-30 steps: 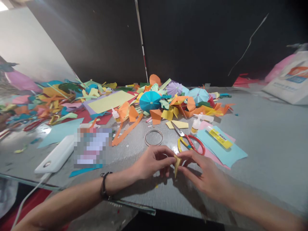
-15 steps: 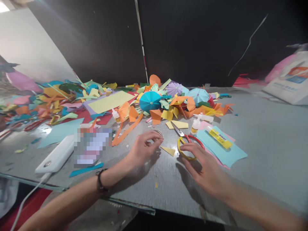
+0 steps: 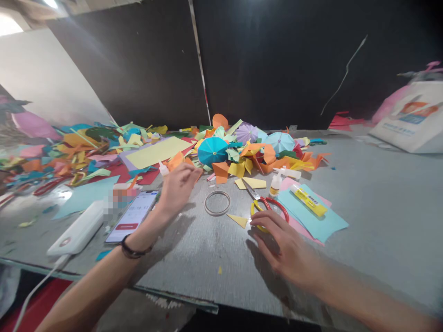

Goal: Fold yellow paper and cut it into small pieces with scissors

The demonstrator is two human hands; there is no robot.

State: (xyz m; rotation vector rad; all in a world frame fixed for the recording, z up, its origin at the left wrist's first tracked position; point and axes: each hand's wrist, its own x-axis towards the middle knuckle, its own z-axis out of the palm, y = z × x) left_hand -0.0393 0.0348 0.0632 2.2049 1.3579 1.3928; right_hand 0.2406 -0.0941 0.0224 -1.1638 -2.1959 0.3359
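Observation:
My left hand is raised with its fingertips pinched together over the grey table, near a small glue bottle and orange paper scraps. Nothing shows between those fingers. My right hand rests at the yellow-and-red handles of a pair of scissors, fingers spread over the yellow loop. A yellow paper triangle lies flat between my hands, next to a thin metal ring.
A heap of coloured paper scraps and paper umbrellas fills the back of the table. A phone and white power bank lie left. A glue stick sits on light blue paper. A white bag stands right.
My left hand has moved away from the metal ring, up and left towards the paper heap. My right hand has shifted slightly on the scissors. The view has tilted a little.

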